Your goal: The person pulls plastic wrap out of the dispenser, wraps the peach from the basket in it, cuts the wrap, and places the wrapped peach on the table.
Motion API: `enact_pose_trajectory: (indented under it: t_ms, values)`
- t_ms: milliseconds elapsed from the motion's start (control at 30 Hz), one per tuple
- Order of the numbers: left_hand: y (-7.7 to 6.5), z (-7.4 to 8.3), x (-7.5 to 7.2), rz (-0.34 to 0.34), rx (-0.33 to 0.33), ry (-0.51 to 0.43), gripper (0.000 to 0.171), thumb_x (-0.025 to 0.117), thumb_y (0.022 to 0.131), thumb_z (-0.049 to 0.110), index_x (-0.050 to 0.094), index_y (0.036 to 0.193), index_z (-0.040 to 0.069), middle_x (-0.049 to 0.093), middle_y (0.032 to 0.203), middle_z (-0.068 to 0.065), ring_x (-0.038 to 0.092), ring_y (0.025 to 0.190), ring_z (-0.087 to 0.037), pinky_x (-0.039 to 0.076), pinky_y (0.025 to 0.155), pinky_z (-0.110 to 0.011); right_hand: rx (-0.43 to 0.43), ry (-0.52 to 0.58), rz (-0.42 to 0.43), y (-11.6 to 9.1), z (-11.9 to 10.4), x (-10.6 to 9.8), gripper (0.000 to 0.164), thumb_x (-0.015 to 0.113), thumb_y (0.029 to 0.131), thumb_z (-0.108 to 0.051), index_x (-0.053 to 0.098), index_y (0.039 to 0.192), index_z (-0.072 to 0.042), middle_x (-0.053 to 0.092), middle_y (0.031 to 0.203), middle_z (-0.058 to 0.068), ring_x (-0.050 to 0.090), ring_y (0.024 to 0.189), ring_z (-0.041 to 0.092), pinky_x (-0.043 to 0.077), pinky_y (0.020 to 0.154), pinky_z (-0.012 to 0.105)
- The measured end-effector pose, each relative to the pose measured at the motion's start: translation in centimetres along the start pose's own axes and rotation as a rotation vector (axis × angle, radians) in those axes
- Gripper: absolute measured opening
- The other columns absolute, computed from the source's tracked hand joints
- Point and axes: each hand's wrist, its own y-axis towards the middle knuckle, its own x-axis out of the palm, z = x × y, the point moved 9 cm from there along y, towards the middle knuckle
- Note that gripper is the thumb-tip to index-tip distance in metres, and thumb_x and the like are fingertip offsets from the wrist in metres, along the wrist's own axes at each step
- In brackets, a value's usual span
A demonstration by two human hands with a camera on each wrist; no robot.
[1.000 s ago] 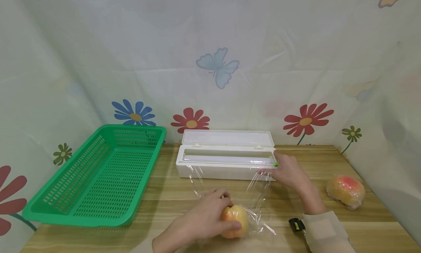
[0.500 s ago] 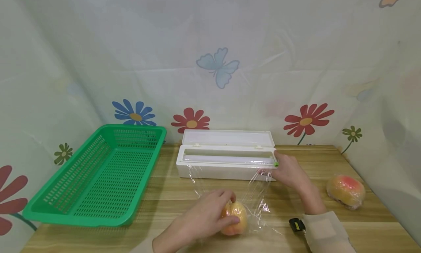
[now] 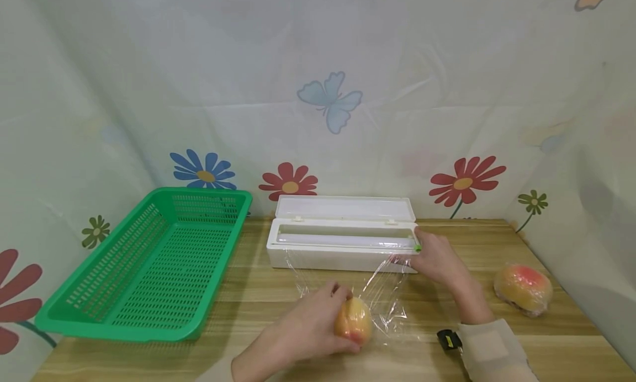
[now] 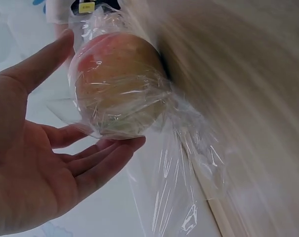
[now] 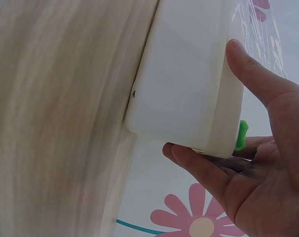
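Note:
My left hand (image 3: 313, 327) holds a yellow-and-red peach (image 3: 354, 321) low over the table, fingers behind it and thumb in front. In the left wrist view clear cling film (image 4: 179, 163) wraps part of the peach (image 4: 117, 84) and trails away from it. That film runs up to a white cling film dispenser (image 3: 328, 259), whose lid stands raised with the roll showing inside. My right hand (image 3: 437, 258) grips the dispenser's right end; in the right wrist view its thumb lies along one face and its fingers under the end, near a green slider (image 5: 242, 135).
On the left stands a green plastic basket (image 3: 199, 316) with slotted sides. A second peach (image 3: 523, 289), wrapped in film, sits at the right. A small black device (image 3: 449, 339) is by my right sleeve. A flowered curtain (image 3: 238, 122) hangs behind the wooden table (image 3: 238, 299).
My left hand has turned the peach and moved it slightly toward the dispenser, so its red patch now faces low front. The film has shifted with it. My right hand has stayed put.

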Motion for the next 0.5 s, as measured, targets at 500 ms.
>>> enact_pose_trajectory:
  t_ms: [500]
  values:
    - [0.97, 0.12, 0.65, 0.032, 0.039, 0.137, 0.082, 0.091, 0.076, 0.045, 0.056, 0.136, 0.002, 0.059, 0.124, -0.005, 0.058, 0.115, -0.021, 0.050, 0.100, -0.037, 0.004, 0.018, -0.006, -0.06, 0.18, 0.12, 0.084, 0.086, 0.080, -0.050, 0.057, 0.131, 0.010, 0.070, 0.103, 0.018, 0.060, 0.084, 0.030, 0.054, 0.077, 0.051]
